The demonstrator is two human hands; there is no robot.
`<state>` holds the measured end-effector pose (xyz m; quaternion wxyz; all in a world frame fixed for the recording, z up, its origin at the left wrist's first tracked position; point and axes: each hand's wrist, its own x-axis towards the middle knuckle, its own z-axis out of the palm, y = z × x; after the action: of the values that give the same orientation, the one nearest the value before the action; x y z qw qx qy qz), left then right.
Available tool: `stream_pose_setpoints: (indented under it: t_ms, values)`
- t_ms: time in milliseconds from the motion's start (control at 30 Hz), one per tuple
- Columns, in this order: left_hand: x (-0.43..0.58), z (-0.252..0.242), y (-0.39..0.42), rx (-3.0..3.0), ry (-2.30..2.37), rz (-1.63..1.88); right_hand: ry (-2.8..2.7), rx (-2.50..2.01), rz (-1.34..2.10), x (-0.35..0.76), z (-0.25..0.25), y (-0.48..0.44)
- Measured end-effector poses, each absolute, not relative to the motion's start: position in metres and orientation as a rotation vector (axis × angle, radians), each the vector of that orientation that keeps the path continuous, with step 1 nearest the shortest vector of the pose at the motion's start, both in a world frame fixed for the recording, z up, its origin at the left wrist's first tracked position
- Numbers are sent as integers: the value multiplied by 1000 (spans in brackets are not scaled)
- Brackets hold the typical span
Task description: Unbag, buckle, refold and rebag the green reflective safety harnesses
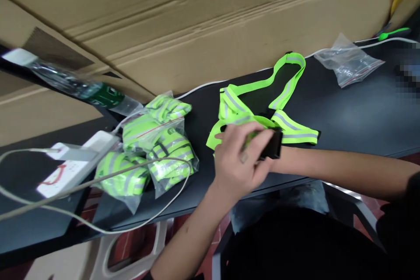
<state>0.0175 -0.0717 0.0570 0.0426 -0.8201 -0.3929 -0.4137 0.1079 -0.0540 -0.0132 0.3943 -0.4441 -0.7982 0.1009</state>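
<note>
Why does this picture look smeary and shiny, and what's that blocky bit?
In the head view, the left hand looks soft, maybe from moving; in the head view, the bottle looks blurry too; in the head view, light glints on the clear bag and pales the dark table at right; in the head view, squares hide something at the right edge.

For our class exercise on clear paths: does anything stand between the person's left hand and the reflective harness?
Nothing visible does: the left hand is at the reflective harness, its fingers around a black piece. What lies under the hand is hidden. The bagged reflective straps lie to the left, out of the way.
</note>
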Motion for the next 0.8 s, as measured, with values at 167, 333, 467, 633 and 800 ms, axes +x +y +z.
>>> stream_pose_setpoints:
  t_ms: [167,333,467,633,800]
  values:
    - [28,46,-66,-2815,-1035,-1045,-1697,-1583,232,99,-22,-82]
    - [13,29,-63,-2800,-1091,-990,-2420,-1149,316,130,-4,-71]
    - [-3,21,-64,-2729,-1208,-786,-2798,-435,441,176,21,-66]
    - [-9,17,-67,-2661,-1314,-592,-2312,-569,202,216,33,-51]
    - [-4,16,-68,-2555,-1317,-397,-2287,-1416,88,212,16,-15]
